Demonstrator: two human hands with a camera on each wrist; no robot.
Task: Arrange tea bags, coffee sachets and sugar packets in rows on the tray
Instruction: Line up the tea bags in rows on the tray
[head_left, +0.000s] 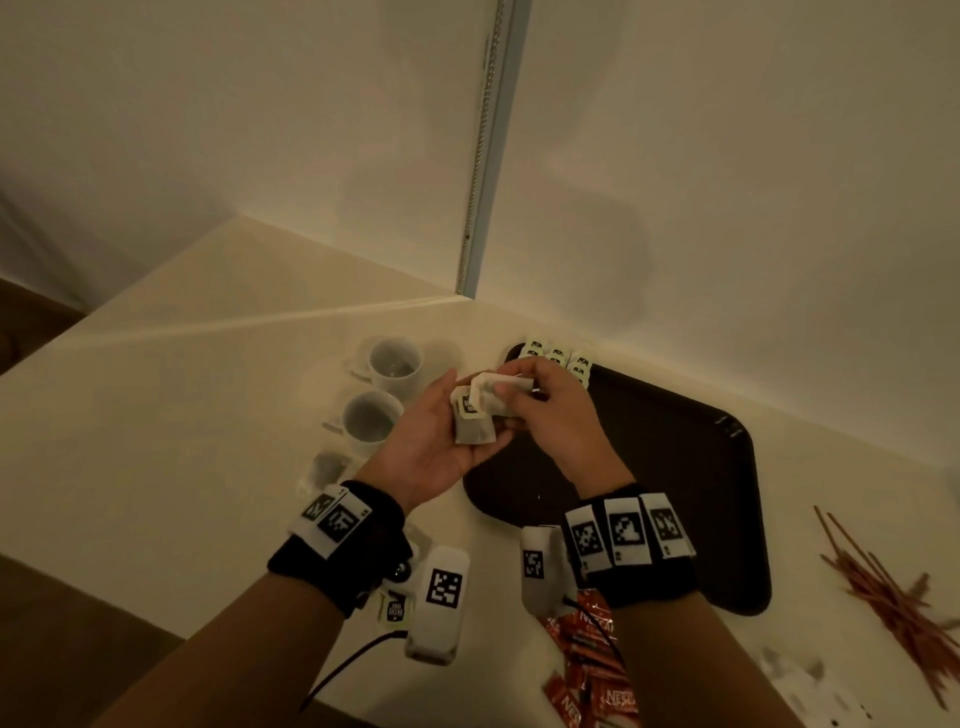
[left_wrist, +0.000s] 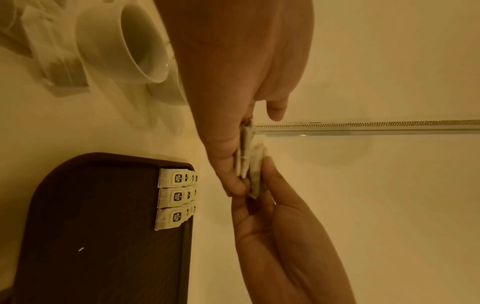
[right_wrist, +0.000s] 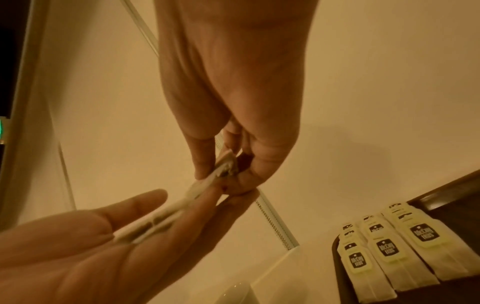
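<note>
Dark brown rectangular plastic tray (head_left: 675, 467), rounded corners, right of centre in the head view, on the counter (head_left: 182, 389). Contents: pale paper tea bags with black-and-cream labels (head_left: 558, 358), laid in three overlapping rows at the tray's far left corner; the rest of the tray floor is bare.

Two white ceramic cups: one (head_left: 395, 364) above the other (head_left: 370, 420), left of centre, each on a white saucer. Contents too dim to tell.

Left hand (head_left: 431, 447): palm up, fingers nearly straight, a small stack of tea bags (head_left: 474, 421) lying on them, thumb at the stack's edge. Right hand (head_left: 550, 410): fingers and thumb pinching the top tea bag (head_left: 501, 392) of that stack. Both hands are held above the tray's near left edge and cover part of it and of the nearer cup.

Loose tea bag in a clear wrapper (head_left: 324, 470), on the counter below the cups. Another labelled tea bag (head_left: 396, 608) shows beside the left wrist band. Red coffee sachets with white lettering (head_left: 587, 670), heaped at lower centre, partly under the right forearm. Thin reddish-brown sticks (head_left: 893, 587), in a loose pile at the right edge. Blurred white packets (head_left: 800, 680), lower right.

Surface: cream, smooth counter set into a corner. Room: plain cream walls; a pale vertical strip (head_left: 488, 156) runs down the corner joint.
</note>
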